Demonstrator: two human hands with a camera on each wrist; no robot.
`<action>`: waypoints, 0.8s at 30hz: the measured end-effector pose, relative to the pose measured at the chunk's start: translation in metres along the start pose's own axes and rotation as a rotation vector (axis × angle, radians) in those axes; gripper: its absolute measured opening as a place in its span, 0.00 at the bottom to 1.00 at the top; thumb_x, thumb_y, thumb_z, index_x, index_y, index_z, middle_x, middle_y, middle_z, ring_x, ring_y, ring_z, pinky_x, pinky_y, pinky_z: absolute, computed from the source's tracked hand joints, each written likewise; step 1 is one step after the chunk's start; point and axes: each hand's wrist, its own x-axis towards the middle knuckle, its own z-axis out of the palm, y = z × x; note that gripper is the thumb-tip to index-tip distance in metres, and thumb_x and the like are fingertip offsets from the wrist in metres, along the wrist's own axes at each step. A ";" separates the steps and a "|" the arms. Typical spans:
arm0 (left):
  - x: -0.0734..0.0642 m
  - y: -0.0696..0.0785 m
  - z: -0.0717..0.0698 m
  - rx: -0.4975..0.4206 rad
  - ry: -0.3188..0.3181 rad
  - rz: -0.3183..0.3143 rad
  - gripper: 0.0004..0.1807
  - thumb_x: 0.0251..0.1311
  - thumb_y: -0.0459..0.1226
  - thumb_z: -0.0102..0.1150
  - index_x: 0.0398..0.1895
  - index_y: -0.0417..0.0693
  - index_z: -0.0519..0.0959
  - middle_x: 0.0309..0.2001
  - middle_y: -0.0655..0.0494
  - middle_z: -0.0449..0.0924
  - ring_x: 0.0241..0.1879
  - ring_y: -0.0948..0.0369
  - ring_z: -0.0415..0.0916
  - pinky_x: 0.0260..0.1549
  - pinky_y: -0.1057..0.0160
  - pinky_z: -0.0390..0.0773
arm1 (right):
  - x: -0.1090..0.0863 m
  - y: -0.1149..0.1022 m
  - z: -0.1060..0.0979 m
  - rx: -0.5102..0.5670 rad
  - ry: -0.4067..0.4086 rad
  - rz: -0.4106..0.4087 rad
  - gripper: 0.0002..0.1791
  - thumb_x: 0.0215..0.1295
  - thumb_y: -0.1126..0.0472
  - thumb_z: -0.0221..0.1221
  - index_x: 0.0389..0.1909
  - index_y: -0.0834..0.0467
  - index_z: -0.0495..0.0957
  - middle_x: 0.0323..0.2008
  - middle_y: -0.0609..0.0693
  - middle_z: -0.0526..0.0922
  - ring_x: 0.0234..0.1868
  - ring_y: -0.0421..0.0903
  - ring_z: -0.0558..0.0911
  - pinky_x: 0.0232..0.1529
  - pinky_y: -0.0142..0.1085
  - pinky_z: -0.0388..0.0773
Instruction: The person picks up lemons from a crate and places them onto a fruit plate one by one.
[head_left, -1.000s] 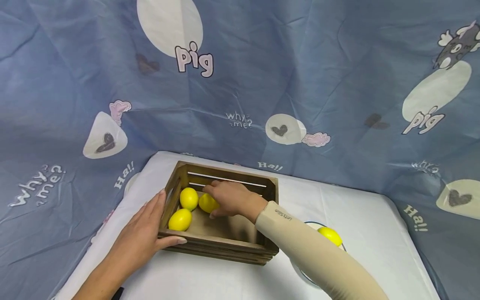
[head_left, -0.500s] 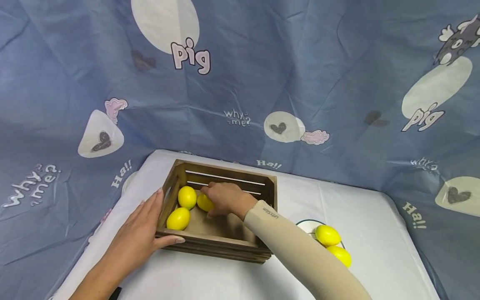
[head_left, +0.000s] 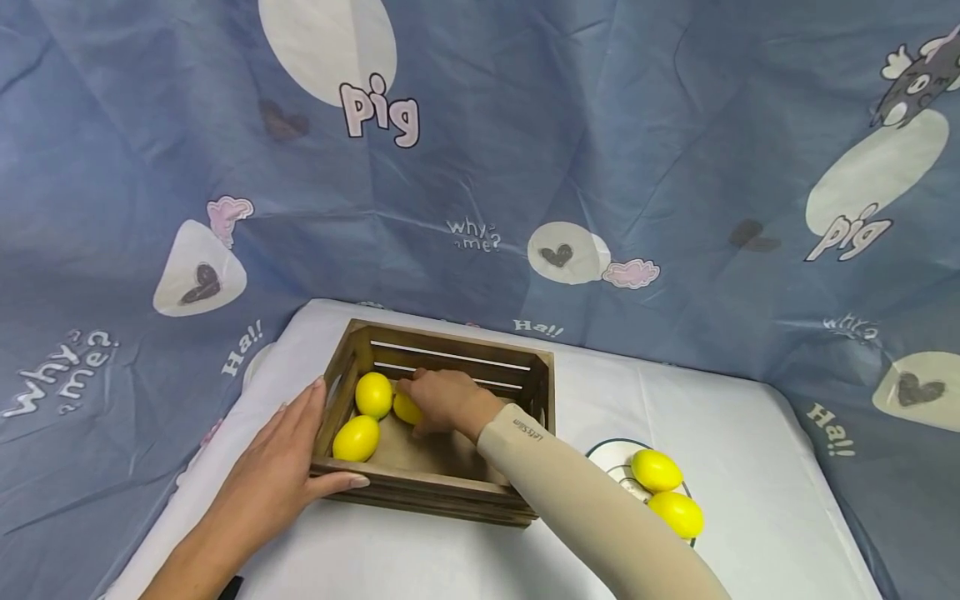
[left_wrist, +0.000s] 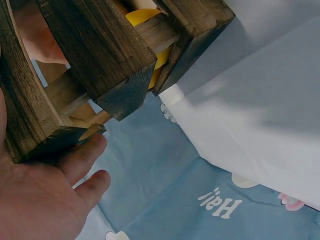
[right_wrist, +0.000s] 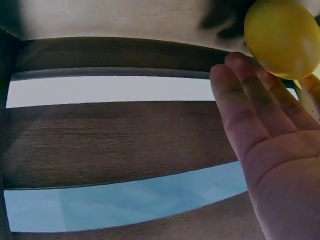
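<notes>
In the head view a slatted wooden crate (head_left: pixel 450 504) has two yellow lemons (head_left: pixel 357 438) at its left end. My right hand (head_left: pixel 450 400) reaches down inside and holds a third lemon (head_left: pixel 407 408) between fingers and thumb, close beside the back-left one. The right wrist view shows that same lemon (right_wrist: pixel 282 37) at the fingertips. My left hand (head_left: pixel 277 458) rests against the crate's front-left corner, fingers fairly straight along the left side and thumb along the front rim. In the left wrist view my left hand (left_wrist: pixel 45 200) lies against the crate's wood (left_wrist: pixel 100 45).
To the crate's right, a white plate (head_left: pixel 611 454) with a dark rim bears two more lemons (head_left: pixel 675 514), partly behind my sleeved right forearm (head_left: pixel 592 508). A white cloth (head_left: pixel 720 433) covers the table. Blue printed fabric (head_left: pixel 480 167) hangs behind and at the sides.
My right hand and its lemon have shifted slightly left toward the other lemons. The forearm has moved off the plate, so both lemons there show. My left hand stays at the crate corner.
</notes>
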 end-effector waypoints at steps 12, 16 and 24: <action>0.000 0.002 0.000 -0.010 -0.033 -0.033 0.73 0.50 0.65 0.76 0.85 0.36 0.42 0.81 0.32 0.49 0.76 0.33 0.53 0.71 0.33 0.55 | 0.000 -0.002 0.005 0.011 0.013 -0.026 0.36 0.62 0.48 0.76 0.69 0.45 0.73 0.48 0.47 0.81 0.42 0.42 0.81 0.39 0.38 0.83; -0.001 -0.001 0.002 -0.003 -0.050 -0.062 0.74 0.50 0.67 0.74 0.85 0.38 0.40 0.81 0.32 0.48 0.76 0.32 0.52 0.69 0.29 0.56 | 0.000 -0.005 0.006 0.006 0.016 -0.032 0.34 0.62 0.49 0.75 0.67 0.44 0.74 0.50 0.46 0.82 0.43 0.42 0.82 0.41 0.38 0.84; 0.001 0.001 0.004 0.007 -0.011 -0.014 0.75 0.49 0.69 0.73 0.85 0.39 0.40 0.80 0.30 0.51 0.74 0.32 0.55 0.66 0.28 0.59 | -0.003 -0.003 0.006 0.010 0.013 -0.022 0.29 0.65 0.50 0.73 0.66 0.43 0.76 0.54 0.45 0.83 0.47 0.42 0.83 0.45 0.37 0.84</action>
